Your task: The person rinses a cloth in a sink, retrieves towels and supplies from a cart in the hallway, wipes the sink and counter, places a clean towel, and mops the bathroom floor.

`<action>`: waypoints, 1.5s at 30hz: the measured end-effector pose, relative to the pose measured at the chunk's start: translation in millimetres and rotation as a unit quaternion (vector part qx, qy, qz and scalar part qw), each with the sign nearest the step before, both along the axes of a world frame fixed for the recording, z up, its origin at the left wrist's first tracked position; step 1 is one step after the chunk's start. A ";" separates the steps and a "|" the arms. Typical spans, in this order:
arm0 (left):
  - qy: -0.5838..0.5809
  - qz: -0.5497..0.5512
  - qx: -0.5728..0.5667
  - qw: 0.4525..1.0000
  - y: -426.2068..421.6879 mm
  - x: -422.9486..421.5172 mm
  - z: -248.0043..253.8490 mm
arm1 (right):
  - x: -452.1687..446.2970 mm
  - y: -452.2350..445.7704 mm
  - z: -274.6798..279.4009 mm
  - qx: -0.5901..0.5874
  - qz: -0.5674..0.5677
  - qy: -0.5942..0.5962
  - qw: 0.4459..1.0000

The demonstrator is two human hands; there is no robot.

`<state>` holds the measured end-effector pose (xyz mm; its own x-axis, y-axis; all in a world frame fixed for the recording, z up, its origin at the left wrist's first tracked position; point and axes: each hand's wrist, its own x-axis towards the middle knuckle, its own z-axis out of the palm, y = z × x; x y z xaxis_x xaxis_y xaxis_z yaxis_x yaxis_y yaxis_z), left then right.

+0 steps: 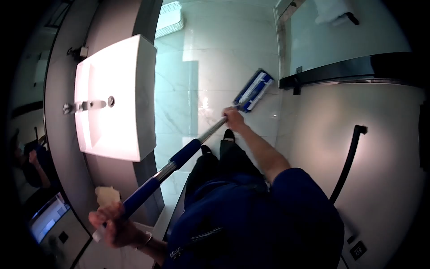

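A flat mop (195,144) with a silver pole and blue grip sleeves runs diagonally across my view. Its blue and white rectangular head (253,90) lies on the tiled floor, close to the base of the right-hand wall. My left hand (114,225), with a bracelet at its wrist, is closed around the top end of the handle at the lower left. Farther down, near the mop head, my right hand (233,119) wraps the bare metal pole.
A white washbasin (145,98) with a chrome faucet (85,106) juts out on the left. At the back stands a white perforated basket (169,20). A glass panel (345,40) and a black grab bar (349,161) are on the right. Two dark shoes (229,135) stand on the pale floor tiles (224,45).
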<state>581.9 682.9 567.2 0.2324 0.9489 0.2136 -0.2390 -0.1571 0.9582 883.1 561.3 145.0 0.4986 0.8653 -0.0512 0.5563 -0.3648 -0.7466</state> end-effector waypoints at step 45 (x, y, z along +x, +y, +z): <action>-0.016 -0.664 0.138 0.735 -234.8 -268.1 76.1 | -369.7 -322.4 40.0 0.027 -0.091 0.063 0.994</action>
<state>313.8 448.1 643.3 0.9049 -0.1907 0.3805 -0.3789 0.0463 0.9243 513.5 238.9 185.0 0.6399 0.7645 -0.0778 0.3865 -0.4077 -0.8273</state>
